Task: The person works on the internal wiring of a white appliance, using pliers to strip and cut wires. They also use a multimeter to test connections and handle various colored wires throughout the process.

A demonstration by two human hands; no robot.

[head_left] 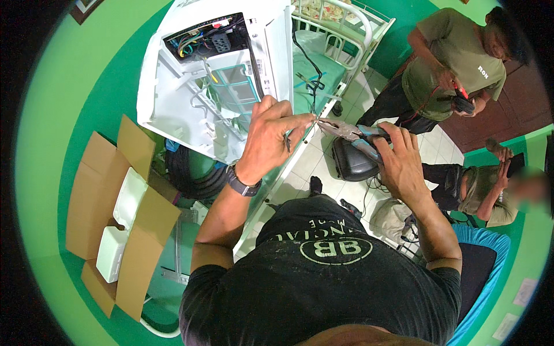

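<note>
My right hand (401, 161) is wrapped around the grey-blue handles of a pair of combination pliers (340, 128). Their jaws point left and meet the fingertips of my left hand (268, 135). Between thumb and forefinger, that hand pinches the thin end of a black cable (315, 83); whether the jaws bite on the wire is too small to tell. Up and to the left, the cable runs by a white air conditioner unit (274, 46). Its front stands open, with coloured wires (196, 43) and a blue-framed filter (235, 83) showing inside.
An opened cardboard box (98, 190) with white foam stands at left, near a coil of black tubing (193, 176). A white metal bed frame (360, 34) is at the back. Two people are to the right, one holding a red-and-black tool (460, 92). A black case (352, 161) sits on the tiles.
</note>
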